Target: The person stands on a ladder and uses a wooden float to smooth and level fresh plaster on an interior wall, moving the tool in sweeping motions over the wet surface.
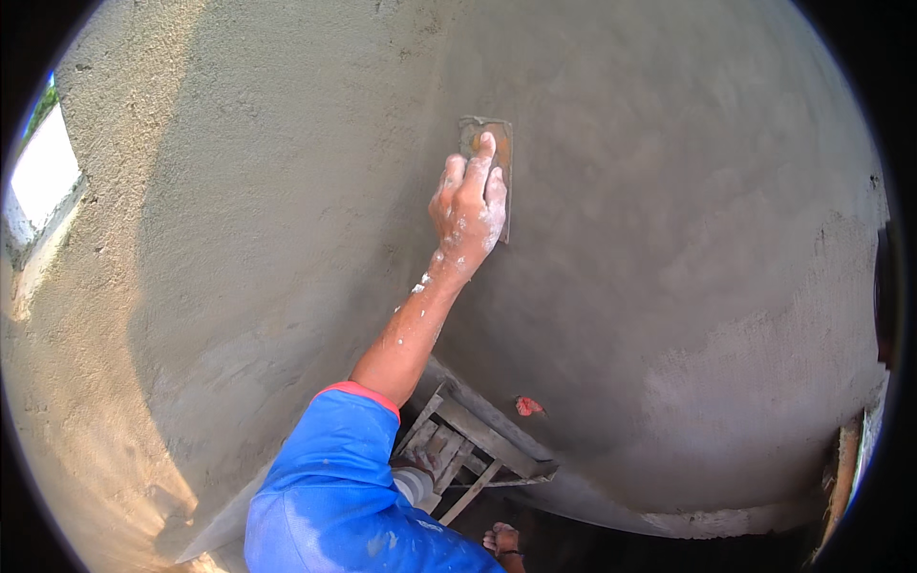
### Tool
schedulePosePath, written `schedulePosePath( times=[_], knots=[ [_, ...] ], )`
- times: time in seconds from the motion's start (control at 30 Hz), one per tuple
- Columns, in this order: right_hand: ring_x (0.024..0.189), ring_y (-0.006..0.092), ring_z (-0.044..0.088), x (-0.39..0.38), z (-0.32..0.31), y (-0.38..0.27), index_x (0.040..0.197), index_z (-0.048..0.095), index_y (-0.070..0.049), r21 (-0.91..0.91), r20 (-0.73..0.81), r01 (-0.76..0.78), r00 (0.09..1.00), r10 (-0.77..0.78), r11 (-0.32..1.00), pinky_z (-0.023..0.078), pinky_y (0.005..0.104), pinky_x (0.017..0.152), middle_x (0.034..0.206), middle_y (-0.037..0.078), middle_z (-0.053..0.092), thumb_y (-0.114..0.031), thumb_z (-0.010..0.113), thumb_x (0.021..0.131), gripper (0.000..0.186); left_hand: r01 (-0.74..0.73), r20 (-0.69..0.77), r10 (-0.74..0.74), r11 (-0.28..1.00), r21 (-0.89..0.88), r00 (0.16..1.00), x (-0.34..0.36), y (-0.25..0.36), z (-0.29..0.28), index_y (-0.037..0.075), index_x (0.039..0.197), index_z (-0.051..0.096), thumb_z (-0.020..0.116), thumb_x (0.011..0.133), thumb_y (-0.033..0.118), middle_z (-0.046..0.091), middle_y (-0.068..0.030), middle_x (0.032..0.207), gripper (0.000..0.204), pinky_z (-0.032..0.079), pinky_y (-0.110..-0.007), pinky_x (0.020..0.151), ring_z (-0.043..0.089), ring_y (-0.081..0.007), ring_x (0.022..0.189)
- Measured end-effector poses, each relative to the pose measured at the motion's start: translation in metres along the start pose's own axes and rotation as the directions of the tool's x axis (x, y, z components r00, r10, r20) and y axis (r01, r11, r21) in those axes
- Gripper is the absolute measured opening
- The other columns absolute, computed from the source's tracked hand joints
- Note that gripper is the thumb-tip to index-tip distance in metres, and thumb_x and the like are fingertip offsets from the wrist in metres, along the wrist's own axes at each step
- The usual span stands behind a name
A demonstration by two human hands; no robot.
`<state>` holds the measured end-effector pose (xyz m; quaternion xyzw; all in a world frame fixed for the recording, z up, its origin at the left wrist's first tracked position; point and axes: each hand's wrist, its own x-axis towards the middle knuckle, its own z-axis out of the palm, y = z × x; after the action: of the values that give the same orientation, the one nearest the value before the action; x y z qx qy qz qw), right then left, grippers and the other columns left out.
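Observation:
My left hand (468, 205), spotted with pale plaster, is closed around a rectangular plastering trowel (503, 172). One finger stretches along the back of its plate, which has an orange-brown patch. The trowel lies against grey plaster just right of the inner corner, on the smooth right wall (650, 239). My hand hides most of the handle. Low down at the bottom edge, my right hand (503, 540), with a dark band at the wrist, appears small with its fingers curled in. What it holds, if anything, cannot be made out.
A rough, partly sunlit wall (258, 172) stands at left, with a bright opening (46, 177) in it. Below my arm is a worn wooden frame (478, 430) with slats. A small red piece (528, 406) sits low in the right wall. Broken wood (842, 477) edges the lower right.

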<state>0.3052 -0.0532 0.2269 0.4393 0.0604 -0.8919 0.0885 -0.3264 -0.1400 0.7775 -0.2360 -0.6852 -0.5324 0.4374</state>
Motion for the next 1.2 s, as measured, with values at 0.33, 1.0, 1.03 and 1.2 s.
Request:
schedulePosePath(
  times=[0.33,1.0,1.03,1.2],
  knots=[
    [0.061,0.0305,0.069,-0.011,0.052,0.048,0.105,0.06,-0.011,-0.694,-0.45,-0.015,0.79,-0.417,0.72,0.06,0.0474,0.053,0.082,0.018,0.069,-0.02,0.059,0.096,0.013,0.039,0.075,-0.038,0.999,-0.01,0.996,-0.196,0.007,0.022,0.012,0.142,0.056,0.07,0.085,0.004,0.053,-0.013,0.091,0.059,0.049,-0.042,0.072,0.057,-0.0315,0.078],
    [0.054,0.017,0.065,-0.057,0.111,0.061,0.115,0.06,-0.007,-0.771,-0.431,0.011,0.729,-0.533,0.637,0.057,0.0328,0.048,0.077,0.009,0.068,-0.011,0.053,0.099,0.019,0.173,0.093,-0.17,0.985,-0.022,0.981,-0.114,-0.018,0.01,0.011,0.14,0.057,0.068,0.088,0.008,0.052,-0.0116,0.085,0.053,0.05,-0.041,0.067,0.057,-0.0295,0.073],
    [0.052,0.0164,0.064,-0.058,0.113,0.062,0.114,0.06,-0.007,-0.765,-0.424,0.028,0.73,-0.537,0.643,0.056,0.0313,0.045,0.076,0.009,0.068,-0.01,0.053,0.099,0.017,0.188,0.056,-0.187,0.982,-0.018,0.981,-0.073,-0.014,0.003,0.01,0.139,0.057,0.067,0.089,0.009,0.053,-0.0124,0.086,0.051,0.05,-0.041,0.067,0.058,-0.03,0.074],
    [0.055,0.0168,0.065,-0.068,0.094,0.079,0.113,0.061,-0.007,-0.751,-0.469,0.004,0.7,-0.538,0.66,0.057,0.0324,0.047,0.078,0.009,0.069,-0.013,0.054,0.098,0.017,0.223,0.031,-0.221,0.973,-0.061,0.975,-0.087,0.007,0.007,0.011,0.136,0.06,0.066,0.089,0.009,0.053,-0.0127,0.086,0.047,0.05,-0.041,0.066,0.058,-0.03,0.073]
  ],
)
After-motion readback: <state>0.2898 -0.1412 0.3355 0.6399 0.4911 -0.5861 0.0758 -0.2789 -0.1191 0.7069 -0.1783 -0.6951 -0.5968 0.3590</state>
